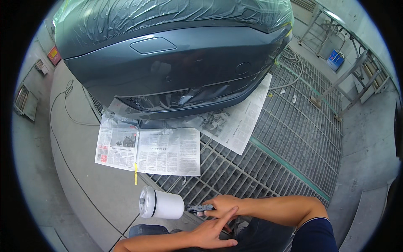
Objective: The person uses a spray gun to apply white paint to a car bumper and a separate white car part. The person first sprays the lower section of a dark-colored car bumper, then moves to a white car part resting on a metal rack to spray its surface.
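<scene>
My right hand (223, 205) is closed around the handle of a spray gun (197, 208). The gun's white paint cup (168, 205) points to the left, its lid at the far end. Fingers stretched and thumb apart, my left hand (213, 233) lies against my right wrist and holds nothing. The gun's trigger and lower handle are partly hidden by my fingers. Beyond my hands stands a glossy dark grey car bumper (189, 59), with wrinkled translucent film (168, 14) over the bodywork above it.
Newspaper sheets (168, 147) hang below the bumper, taped with a yellow strip (136, 174). Metal floor grating (289, 134) spreads to the right. A hose (69, 111) lies at left, another hose (300, 69) at right. A metal stand (357, 67) and blue can (335, 60) are at far right.
</scene>
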`<state>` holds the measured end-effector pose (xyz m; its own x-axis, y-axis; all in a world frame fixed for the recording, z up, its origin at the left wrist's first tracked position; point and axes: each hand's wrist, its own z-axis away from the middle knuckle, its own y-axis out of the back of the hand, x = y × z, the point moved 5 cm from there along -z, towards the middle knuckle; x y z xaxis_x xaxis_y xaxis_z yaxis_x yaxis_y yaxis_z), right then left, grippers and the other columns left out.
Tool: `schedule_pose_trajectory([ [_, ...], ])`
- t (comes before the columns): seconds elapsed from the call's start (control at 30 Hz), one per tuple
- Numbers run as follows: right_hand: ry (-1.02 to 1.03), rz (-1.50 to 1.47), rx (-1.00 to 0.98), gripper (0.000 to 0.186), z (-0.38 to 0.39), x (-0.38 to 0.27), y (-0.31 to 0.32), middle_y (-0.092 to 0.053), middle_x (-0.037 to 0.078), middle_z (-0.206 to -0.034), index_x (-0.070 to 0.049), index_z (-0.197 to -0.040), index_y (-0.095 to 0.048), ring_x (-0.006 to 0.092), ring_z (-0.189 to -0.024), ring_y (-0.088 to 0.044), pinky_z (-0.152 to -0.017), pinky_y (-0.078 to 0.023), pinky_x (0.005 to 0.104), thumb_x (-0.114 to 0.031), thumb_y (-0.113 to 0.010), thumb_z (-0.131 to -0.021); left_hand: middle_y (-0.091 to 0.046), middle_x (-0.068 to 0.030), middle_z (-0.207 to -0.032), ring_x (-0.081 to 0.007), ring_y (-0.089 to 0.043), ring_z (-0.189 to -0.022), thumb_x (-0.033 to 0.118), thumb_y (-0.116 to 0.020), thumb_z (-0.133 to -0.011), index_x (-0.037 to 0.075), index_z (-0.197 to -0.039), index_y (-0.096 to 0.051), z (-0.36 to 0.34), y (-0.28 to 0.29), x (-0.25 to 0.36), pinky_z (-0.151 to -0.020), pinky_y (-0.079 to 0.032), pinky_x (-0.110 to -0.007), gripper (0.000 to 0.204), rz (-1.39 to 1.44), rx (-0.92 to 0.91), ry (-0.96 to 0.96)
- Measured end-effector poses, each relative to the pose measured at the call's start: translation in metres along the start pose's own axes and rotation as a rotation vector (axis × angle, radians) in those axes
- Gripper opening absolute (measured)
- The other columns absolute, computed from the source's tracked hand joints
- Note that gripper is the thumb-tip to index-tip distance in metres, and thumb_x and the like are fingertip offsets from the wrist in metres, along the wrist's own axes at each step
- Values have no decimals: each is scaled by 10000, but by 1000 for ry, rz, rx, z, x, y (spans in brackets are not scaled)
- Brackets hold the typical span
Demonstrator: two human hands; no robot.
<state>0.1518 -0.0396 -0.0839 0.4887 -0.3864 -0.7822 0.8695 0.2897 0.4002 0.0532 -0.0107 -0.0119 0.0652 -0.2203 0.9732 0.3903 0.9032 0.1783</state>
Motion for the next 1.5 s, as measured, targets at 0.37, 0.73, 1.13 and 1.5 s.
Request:
schedule_pose_trajectory([
  [0.37, -18, 9, -28, 599, 1, -6, 6, -675, 265, -790, 34, -1269, -578, 393, -749, -676, -715, -537, 444, -441, -545, -907, -658, -272, -1062, -433, -641, -976, 441, -687, -866, 59, -1541, 63, -1, 1, 0, -869, -494, -453, 1079, -15, 6, -27],
  [0.73, -10, 9, -25, 588, 0, -3, 3, -679, 262, -804, 37, -1270, -575, 386, -762, -675, -721, -533, 438, -434, -537, -920, -677, -252, -1008, -442, -639, -977, 445, -683, -868, 62, -1540, 78, -2, 1, 0, -869, -491, -451, 1085, -7, -34, 9],
  [1.13, -98, -9, -154, 647, 4, -16, 13, -661, 312, -1064, 88, -1303, -534, 402, -989, -666, -886, -523, 428, -427, -529, -912, -638, -297, -1128, -447, -627, -1022, 434, -685, -864, 52, -1539, 64, -2, 2, 2, -904, -480, -463, 1078, -22, -4, -32],
  [1.5, -93, -20, -138, 644, 4, -14, 12, -668, 308, -1040, 82, -1310, -531, 408, -979, -668, -880, -526, 431, -422, -532, -909, -620, -304, -1162, -435, -634, -1012, 426, -694, -860, 47, -1538, 62, -3, 2, 2, -893, -487, -463, 1083, -31, 18, -61],
])
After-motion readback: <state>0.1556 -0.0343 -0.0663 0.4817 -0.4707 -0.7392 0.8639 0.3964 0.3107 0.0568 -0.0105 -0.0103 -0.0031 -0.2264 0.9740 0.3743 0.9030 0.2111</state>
